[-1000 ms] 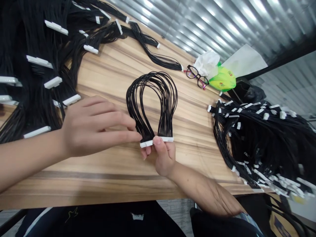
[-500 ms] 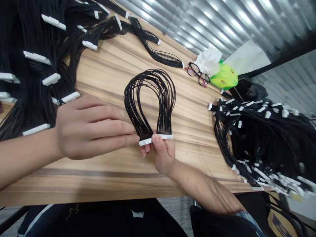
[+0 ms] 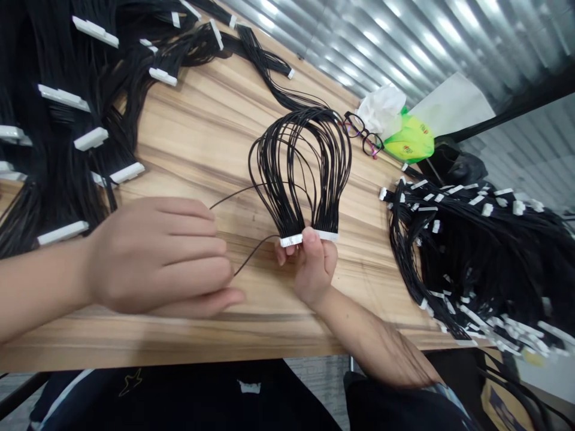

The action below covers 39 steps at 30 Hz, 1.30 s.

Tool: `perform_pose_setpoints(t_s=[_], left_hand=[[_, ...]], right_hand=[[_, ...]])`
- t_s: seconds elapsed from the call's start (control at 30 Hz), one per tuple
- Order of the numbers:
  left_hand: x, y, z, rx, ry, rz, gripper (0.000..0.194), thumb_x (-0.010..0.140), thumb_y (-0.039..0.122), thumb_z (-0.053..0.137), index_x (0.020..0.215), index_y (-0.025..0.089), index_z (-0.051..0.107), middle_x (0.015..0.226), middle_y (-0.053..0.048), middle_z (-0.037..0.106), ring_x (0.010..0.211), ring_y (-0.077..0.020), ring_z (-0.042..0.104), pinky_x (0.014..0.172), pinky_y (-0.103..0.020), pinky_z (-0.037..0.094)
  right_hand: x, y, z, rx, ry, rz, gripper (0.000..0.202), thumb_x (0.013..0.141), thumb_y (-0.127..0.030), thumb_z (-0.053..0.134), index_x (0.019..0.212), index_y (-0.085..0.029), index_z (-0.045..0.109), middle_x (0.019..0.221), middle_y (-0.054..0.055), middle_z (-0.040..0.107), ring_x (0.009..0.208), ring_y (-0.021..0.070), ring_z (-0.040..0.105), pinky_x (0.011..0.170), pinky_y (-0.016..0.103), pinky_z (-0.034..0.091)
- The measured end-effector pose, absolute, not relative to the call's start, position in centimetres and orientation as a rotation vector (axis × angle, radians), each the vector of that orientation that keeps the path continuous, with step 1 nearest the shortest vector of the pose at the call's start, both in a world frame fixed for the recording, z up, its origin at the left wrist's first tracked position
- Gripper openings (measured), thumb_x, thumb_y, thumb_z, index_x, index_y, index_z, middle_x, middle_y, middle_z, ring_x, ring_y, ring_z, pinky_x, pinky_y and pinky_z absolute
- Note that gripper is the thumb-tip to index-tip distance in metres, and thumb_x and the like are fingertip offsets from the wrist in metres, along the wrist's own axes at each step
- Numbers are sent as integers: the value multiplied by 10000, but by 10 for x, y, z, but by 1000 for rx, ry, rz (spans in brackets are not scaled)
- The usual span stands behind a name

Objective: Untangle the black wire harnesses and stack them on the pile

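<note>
My right hand (image 3: 314, 266) pinches the two white connectors (image 3: 326, 235) of a black wire harness (image 3: 287, 173) side by side, thumb on top. The harness wires arch away from the connectors in a loop over the wooden table. To the left, my left hand (image 3: 166, 257) is curled with its back up, closed on a thin black wire (image 3: 251, 254). That wire runs from beside the connectors into the fingers, and another stretch of wire leads from the hand back to the loop. The fingertips of my left hand are mostly hidden.
Many black harnesses with white connectors (image 3: 128, 173) cover the left of the wooden table (image 3: 179, 137). Another pile (image 3: 476, 251) lies at the right. Glasses (image 3: 372, 144), a green packet (image 3: 409, 139) and white tissue (image 3: 381, 108) lie at the back, near a corrugated metal surface.
My left hand has closed and drawn a thin wire away from the harness toward the left and front. My right hand has shifted right and slightly back with the connectors, and the loop has spread wider.
</note>
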State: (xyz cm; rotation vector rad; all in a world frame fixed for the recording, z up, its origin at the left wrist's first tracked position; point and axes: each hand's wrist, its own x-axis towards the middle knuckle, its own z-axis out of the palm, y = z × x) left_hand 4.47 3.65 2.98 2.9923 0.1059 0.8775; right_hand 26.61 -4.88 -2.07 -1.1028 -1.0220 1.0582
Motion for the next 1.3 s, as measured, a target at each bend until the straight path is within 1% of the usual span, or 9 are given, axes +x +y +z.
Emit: perform_pose_setpoints(t_s=[0.13, 0.23, 0.33, 0.5, 0.63, 0.7, 0.83, 1.07, 1.3], left_hand=[[50, 27, 20, 2792, 449, 809, 470, 1142, 318, 365, 743, 245, 604, 560, 50, 522, 523, -125, 490, 529, -281, 388], [53, 26, 13, 2790, 674, 828, 358, 1151, 402, 418, 984, 267, 704, 557, 84, 580, 494, -94, 542, 497, -245, 334], [52, 27, 10, 2828, 757, 822, 330, 1166, 396, 376, 1238, 327, 691, 659, 99, 691, 580, -100, 644, 555, -241, 374], [48, 29, 6, 2822, 604, 822, 372, 1173, 336, 320, 1321, 357, 661, 869, 138, 775, 796, -41, 746, 661, -155, 478], [40, 26, 0, 2882, 573, 846, 605, 1116, 115, 168, 1458, 386, 586, 888, 123, 766, 840, -52, 741, 883, -197, 543], [38, 23, -1, 2862, 585, 891, 689, 1064, 47, 156, 1457, 411, 590, 917, 108, 772, 845, -79, 732, 932, -255, 538], [40, 21, 0, 2848, 544, 975, 543, 1078, 77, 315, 1395, 372, 641, 951, 84, 784, 809, -113, 707, 882, -287, 555], [48, 23, 7, 2867, 625, 959, 503, 1117, 137, 332, 1181, 363, 777, 820, 74, 734, 788, -108, 695, 891, -276, 563], [55, 44, 16, 3056, 265, 899, 297, 1144, 223, 392, 1063, 221, 677, 775, 60, 675, 749, -114, 624, 698, -259, 430]], right_hand=[[265, -48, -21, -1121, -1025, 1067, 501, 1003, -631, 593, 680, -247, 584, 579, -19, 520, 481, 141, 503, 423, 290, 465], [265, -51, -25, -1129, -1057, 1059, 507, 1029, -626, 543, 696, -248, 598, 589, -5, 544, 507, 155, 527, 444, 306, 482], [267, -56, -31, -1071, -1138, 1056, 476, 1076, -555, 485, 738, -251, 626, 622, 8, 581, 549, 168, 571, 476, 316, 498], [275, -61, -35, -1128, -1296, 1014, 475, 1050, -609, 499, 775, -264, 676, 664, 24, 607, 590, 198, 600, 522, 362, 555], [276, -63, -37, -1153, -1351, 995, 485, 1033, -640, 502, 777, -272, 688, 656, 24, 604, 601, 216, 609, 570, 401, 600], [274, -64, -39, -1129, -1355, 941, 451, 1054, -578, 496, 790, -271, 694, 673, 27, 623, 598, 212, 611, 591, 406, 609], [274, -65, -42, -1056, -1362, 938, 378, 1076, -482, 496, 838, -268, 696, 720, 29, 666, 592, 193, 618, 593, 381, 607], [272, -64, -41, -1110, -1396, 1032, 471, 1054, -605, 473, 795, -271, 680, 686, 30, 638, 628, 214, 633, 595, 398, 603], [272, -63, -39, -1058, -1399, 1020, 398, 1085, -501, 483, 823, -272, 677, 756, 32, 702, 659, 197, 655, 613, 374, 584]])
